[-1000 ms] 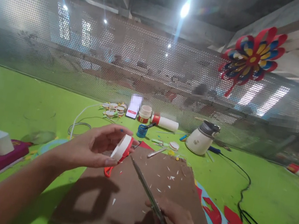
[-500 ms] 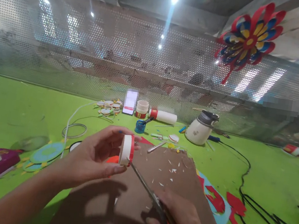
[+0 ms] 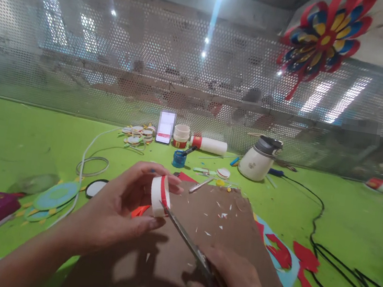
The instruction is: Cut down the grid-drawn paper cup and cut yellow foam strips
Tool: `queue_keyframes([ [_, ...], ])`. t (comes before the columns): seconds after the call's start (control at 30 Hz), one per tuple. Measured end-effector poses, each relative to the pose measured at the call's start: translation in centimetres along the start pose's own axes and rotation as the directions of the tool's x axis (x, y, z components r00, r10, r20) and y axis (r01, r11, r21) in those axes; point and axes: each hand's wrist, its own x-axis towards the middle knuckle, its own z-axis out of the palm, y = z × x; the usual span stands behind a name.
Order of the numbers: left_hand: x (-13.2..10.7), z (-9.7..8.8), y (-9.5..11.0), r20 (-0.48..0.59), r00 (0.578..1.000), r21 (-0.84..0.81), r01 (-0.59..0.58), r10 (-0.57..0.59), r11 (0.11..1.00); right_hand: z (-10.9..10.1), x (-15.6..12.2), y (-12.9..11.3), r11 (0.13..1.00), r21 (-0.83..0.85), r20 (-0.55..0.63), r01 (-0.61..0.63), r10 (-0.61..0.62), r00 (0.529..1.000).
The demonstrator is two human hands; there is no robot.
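we are noting the left hand [image 3: 119, 207] gripping a ring [image 3: 156, 197], the right hand [image 3: 233, 278] gripping scissors [image 3: 190, 245], tips at the ring's red band [image 3: 163, 191].

Ring [image 3: 156, 196] & scissors [image 3: 192, 249] are over board [image 3: 242, 234], w/ phone [image 3: 165, 126] behind (jug [image 3: 254, 165] to its R) & power strip [image 3: 2, 209] L.

The short paper ring [image 3: 158, 195] is white with a red stripe running around it near its right-hand edge; it stands on its side, tilted slightly, gripped by its rims in the left hand [image 3: 127, 201] above the brown cardboard [image 3: 198, 212]. The scissors [image 3: 193, 248] — slim metal blades, red handles in the right hand [image 3: 236, 284] — slant up leftward, their tips overlapping the ring's lower red stripe.
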Motion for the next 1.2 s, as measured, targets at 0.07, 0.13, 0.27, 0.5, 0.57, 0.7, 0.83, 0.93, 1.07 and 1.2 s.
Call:
queue_keyframes([
  [0.07, 0.0, 0.0, 0.1, -0.005, 1.0, 0.015, 0.01, -0.01, 1.0, -0.1, 0.0, -0.1, 1.0, -0.005, -0.006, -0.025, 0.025, 1.0],
  [0.13, 0.1, -0.1, 0.1, -0.008, 1.0, 0.021, 0.022, -0.022, 1.0, -0.3, 0.2, -0.1, 0.999, -0.02, -0.002, -0.043, 0.043, 0.999],
  [0.27, 0.0, -0.2, 0.2, 0.003, 0.998, -0.022, 0.063, -0.063, 0.998, -0.9, 0.8, -0.5, 0.995, 0.013, 0.065, -0.097, 0.096, 0.993],
  [0.5, -0.1, -0.3, 0.2, 0.01, 0.997, -0.069, 0.076, -0.075, 0.995, -1.2, 1.1, -1.0, 0.987, 0.039, 0.084, -0.157, 0.153, 0.985],
  [0.57, 0.0, -0.3, 0.1, 0.005, 0.997, -0.081, 0.073, -0.073, 0.994, -1.2, 1.0, -1.0, 0.986, 0.044, 0.09, -0.158, 0.153, 0.984],
  [0.7, 0.1, -0.2, 0.1, 0.002, 0.997, -0.093, 0.08, -0.081, 0.992, -1.1, 0.8, -0.7, 0.988, 0.0, 0.086, -0.154, 0.153, 0.984],
  [0.83, 0.0, -0.2, 0.1, -0.015, 0.996, -0.094, 0.082, -0.084, 0.992, -0.8, 0.2, -0.2, 0.991, -0.045, 0.113, -0.126, 0.13, 0.985],
  [0.93, 0.0, -0.1, 0.2, -0.024, 0.996, -0.085, 0.086, -0.088, 0.993, -0.6, -0.1, 0.2, 0.991, -0.043, 0.122, -0.127, 0.131, 0.984],
  [1.07, 0.1, -0.1, 0.2, -0.028, 0.996, -0.063, 0.088, -0.09, 0.994, -0.4, -0.2, 0.4, 0.997, -0.02, 0.054, -0.072, 0.073, 0.996],
  [1.2, 0.0, -0.1, 0.1, -0.043, 0.995, -0.049, 0.088, -0.09, 0.995, -0.4, 0.0, 0.2, 0.999, -0.028, 0.023, -0.038, 0.039, 0.999],
])
